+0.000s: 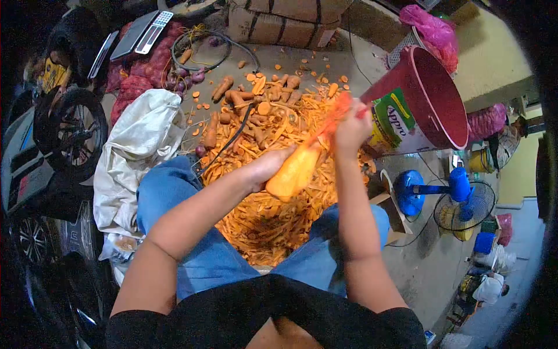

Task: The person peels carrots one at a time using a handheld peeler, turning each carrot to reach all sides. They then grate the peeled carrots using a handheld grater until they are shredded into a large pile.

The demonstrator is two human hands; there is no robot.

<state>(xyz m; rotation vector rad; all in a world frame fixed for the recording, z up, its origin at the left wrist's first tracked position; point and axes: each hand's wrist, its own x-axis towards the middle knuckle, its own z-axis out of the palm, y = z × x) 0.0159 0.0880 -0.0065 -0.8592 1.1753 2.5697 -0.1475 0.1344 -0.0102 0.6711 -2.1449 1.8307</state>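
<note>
A large orange carrot (295, 173) with a peeled-looking surface slants over a heap of orange peelings (261, 218) between my knees. Its lower part rests in my left hand (270, 167), fingers wrapped round it. Over its upper end is my right hand (353, 129), closed and blurred by motion, with a red-orange blur beside the fingers. What the right hand grips cannot be made out. Several unpeeled carrots (256, 125) lie on the far side of the heap.
A red bucket (450, 107) leans at the right beyond my right hand. Further right stands a blue fan (459, 186). At the left are a white sack (136, 145), a motorcycle wheel (72, 131) and net bags of onions (152, 67). Cardboard boxes (279, 26) stand at the back.
</note>
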